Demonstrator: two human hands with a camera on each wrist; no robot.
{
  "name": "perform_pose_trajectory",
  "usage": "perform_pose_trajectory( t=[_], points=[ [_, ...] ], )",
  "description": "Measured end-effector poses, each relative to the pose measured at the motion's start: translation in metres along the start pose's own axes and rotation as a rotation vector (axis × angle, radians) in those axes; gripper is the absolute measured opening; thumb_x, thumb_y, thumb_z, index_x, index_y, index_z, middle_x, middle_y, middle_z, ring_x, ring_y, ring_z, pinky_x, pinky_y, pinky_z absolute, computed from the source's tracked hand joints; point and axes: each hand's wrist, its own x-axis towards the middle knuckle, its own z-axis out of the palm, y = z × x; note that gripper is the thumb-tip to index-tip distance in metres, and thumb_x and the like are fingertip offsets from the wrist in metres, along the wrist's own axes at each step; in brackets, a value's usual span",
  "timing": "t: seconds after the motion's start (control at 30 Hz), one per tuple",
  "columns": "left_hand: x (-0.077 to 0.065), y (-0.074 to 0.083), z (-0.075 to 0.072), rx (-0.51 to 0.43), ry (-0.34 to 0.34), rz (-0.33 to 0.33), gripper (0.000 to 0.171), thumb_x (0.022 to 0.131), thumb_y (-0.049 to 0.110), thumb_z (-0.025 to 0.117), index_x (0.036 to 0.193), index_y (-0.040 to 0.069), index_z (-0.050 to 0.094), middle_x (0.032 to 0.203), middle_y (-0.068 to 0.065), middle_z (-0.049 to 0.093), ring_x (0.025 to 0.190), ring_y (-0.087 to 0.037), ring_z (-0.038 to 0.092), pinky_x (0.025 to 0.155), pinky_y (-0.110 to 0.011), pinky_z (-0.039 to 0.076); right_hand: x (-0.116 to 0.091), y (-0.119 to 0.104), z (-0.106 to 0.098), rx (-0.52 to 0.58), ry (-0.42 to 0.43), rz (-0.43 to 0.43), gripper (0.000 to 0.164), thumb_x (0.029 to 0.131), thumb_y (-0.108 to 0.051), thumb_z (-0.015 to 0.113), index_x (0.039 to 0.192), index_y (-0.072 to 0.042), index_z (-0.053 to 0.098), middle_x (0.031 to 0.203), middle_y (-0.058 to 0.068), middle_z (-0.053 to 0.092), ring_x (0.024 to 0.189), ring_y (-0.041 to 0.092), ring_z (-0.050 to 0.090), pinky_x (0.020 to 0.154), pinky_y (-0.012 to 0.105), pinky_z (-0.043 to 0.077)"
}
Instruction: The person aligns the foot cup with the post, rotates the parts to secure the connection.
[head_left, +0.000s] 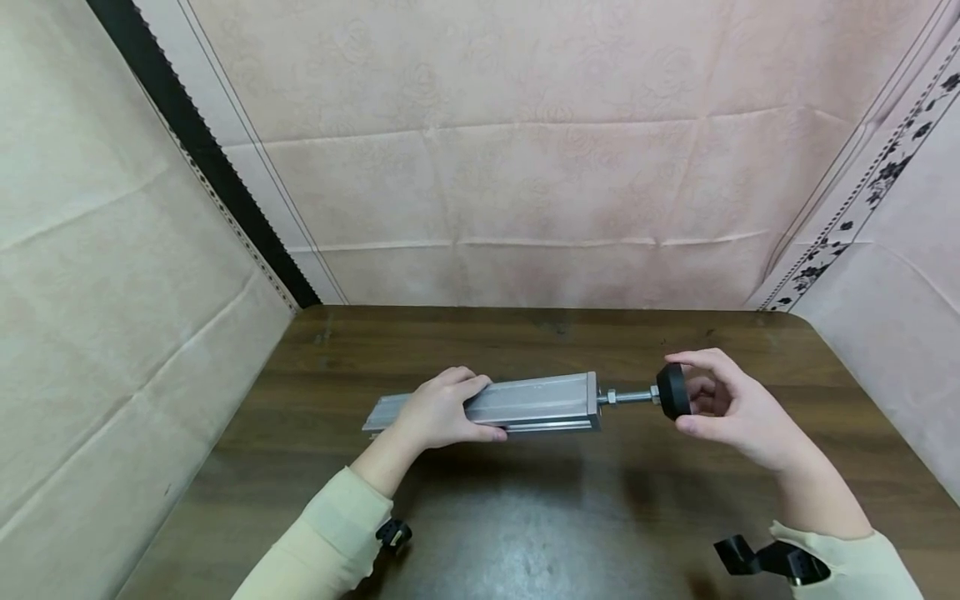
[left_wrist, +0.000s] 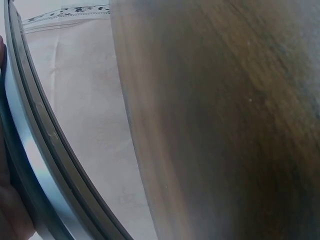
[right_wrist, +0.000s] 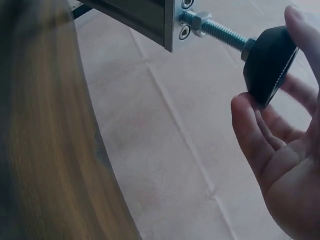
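Note:
An aluminium profile is held off the table, roughly level, with my left hand gripping it near its left part, thumb along the near side. From the plate on its right end sticks out a threaded rod with a hex nut close to the plate. At the rod's far end is a black round levelling foot. My right hand pinches that foot by its rim between thumb and fingers. In the left wrist view only the grooved side of the profile and a bit of the hand show.
Beneath both hands lies a brown wood-grain table. Pale patterned cloth hangs behind and at both sides, with a black strip at the left corner. A black wrist mount sits on the right sleeve.

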Motion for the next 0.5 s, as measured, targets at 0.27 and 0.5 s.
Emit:
perform_pose_trajectory(
  t=[0.27, 0.5],
  points=[
    [0.0009, 0.0004, 0.0002, -0.007, -0.016, -0.013, 0.078, 0.067, 0.063, 0.072, 0.124, 0.011, 0.06, 0.113, -0.004, 0.057, 0.101, -0.018, 0.053, 0.084, -0.035, 0.047, 0.0005, 0.0024, 0.0031, 0.115, -0.025, -0.121, 0.071, 0.074, 0.025, 0.06, 0.137, 0.002, 0.037, 0.128, 0.005, 0.041, 0.082, 0.013, 0.06, 0.059, 0.025, 0.046],
    [0.0005, -0.0025, 0.001, -0.039, -0.022, -0.043, 0.077, 0.067, 0.063, 0.072, 0.124, 0.013, 0.06, 0.114, -0.003, 0.057, 0.1, -0.018, 0.053, 0.084, -0.035, 0.047, 0.0003, 0.0085, 0.0023, 0.24, -0.131, -0.216, 0.088, 0.064, 0.04, 0.049, 0.142, 0.009, 0.023, 0.142, 0.014, 0.02, 0.084, 0.014, 0.06, 0.06, 0.027, 0.042]
  ],
)
